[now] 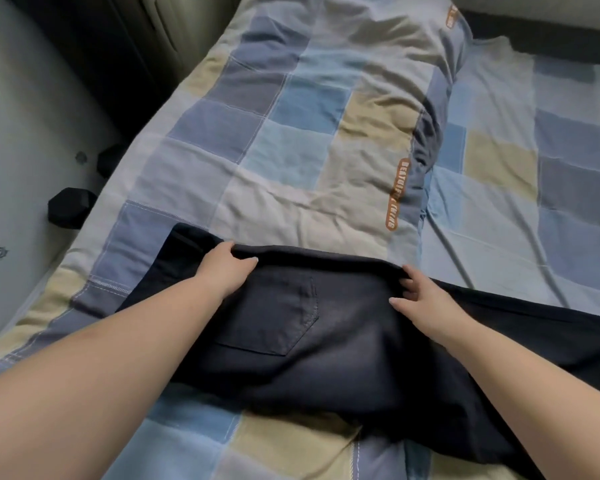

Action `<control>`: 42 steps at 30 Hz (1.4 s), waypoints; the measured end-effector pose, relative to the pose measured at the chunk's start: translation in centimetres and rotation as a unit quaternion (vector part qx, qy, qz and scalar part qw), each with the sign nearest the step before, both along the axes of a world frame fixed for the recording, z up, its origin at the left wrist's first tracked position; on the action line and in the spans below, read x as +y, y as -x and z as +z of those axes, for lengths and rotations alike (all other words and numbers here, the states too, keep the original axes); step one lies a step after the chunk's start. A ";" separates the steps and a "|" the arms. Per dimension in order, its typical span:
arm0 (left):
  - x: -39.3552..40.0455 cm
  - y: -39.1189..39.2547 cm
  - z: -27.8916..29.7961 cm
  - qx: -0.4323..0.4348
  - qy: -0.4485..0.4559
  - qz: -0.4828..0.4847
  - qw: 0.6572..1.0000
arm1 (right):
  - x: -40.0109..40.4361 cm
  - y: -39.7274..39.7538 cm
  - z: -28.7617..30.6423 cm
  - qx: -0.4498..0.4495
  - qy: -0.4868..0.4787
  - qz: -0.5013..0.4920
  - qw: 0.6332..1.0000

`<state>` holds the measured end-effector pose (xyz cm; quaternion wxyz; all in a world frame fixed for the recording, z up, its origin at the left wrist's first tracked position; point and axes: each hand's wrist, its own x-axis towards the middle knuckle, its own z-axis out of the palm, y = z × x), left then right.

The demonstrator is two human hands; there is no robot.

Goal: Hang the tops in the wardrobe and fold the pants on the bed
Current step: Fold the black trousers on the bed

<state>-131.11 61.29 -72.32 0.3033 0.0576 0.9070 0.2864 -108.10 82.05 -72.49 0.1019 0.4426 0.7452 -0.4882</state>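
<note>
Dark navy pants (326, 341) lie spread across the near end of the bed (534, 202), partly on a checked quilt (291, 150), with a back pocket (274, 313) facing up between the two arms. At the far edge of the pants, the left hand (229, 268) grips the fabric with fingers curled over it, and the right hand (420, 296) pinches the same edge, fingers bent around the cloth. Two black blocks (71, 206) sit on the pale floor (21, 133) left of the bed.
</note>
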 end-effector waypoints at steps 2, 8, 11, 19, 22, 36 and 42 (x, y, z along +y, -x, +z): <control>-0.1 -0.7 -0.6 -0.025 0.013 -0.022 0.999 | -0.3 0.2 -0.6 -0.016 0.012 0.040 0.999; 1.9 -5.5 1.1 0.098 0.029 -0.088 0.991 | -1.7 -2.3 0.8 0.048 -0.028 0.001 0.998; 3.7 -11.0 2.3 0.116 -0.054 -0.164 0.978 | -2.9 -7.1 1.9 0.056 -0.037 -0.024 0.997; 7.6 -30.0 2.3 -0.032 -0.127 -0.280 0.951 | -1.8 -26.5 1.7 -0.061 -0.096 0.018 0.993; 8.2 -36.1 1.0 -0.060 -0.106 -0.277 0.953 | -0.8 -33.5 1.0 -0.098 -0.116 0.057 0.987; 13.0 -59.2 -5.2 -0.337 -0.054 0.104 0.934 | 3.9 -59.7 -2.5 -0.225 -0.193 0.359 0.885; 14.1 -61.8 -5.0 -0.475 -0.146 0.082 0.864 | 3.6 -62.0 -4.3 -0.217 -0.262 0.321 0.884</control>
